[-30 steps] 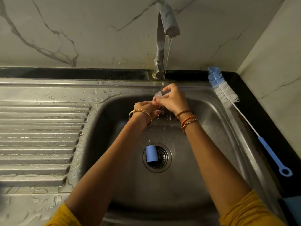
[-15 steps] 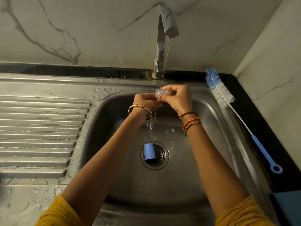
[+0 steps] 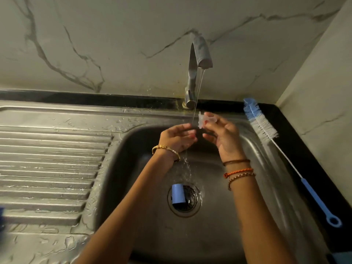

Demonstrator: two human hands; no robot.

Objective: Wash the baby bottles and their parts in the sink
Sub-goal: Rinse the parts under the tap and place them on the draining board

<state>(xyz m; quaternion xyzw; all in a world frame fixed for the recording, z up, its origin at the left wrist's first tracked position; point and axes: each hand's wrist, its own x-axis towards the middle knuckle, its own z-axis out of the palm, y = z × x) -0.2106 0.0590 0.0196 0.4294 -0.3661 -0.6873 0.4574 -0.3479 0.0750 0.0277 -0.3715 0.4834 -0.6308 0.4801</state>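
Since half a second ago the two hands have drawn apart: the clear teat (image 3: 206, 119), then pressed between both, is now pinched only by the right hand (image 3: 222, 133), thumb and fingertips clamped on its rim and lifting it up and to the right, just beside the thin stream of water (image 3: 197, 96) from the tap (image 3: 200, 54). The left hand (image 3: 176, 138) has let go and sits palm-up just below and left of the grip, fingers relaxed and holding nothing, the stream running over its fingertips and spilling down into the sink (image 3: 266, 168). Holding the soft piece by its edge likely leaves its inside open to the rinse, and the free hand underneath seems placed to catch it should it slip. Well below the grip, a small blue cap (image 3: 178, 193) lies on the drain (image 3: 192, 199), probably waiting its turn. The bottle brush (image 3: 266, 130) rests untouched on the dark counter (image 3: 297, 141) to the right of the grip, within reach. The ridged draining board (image 3: 47, 159) to the left is wet.
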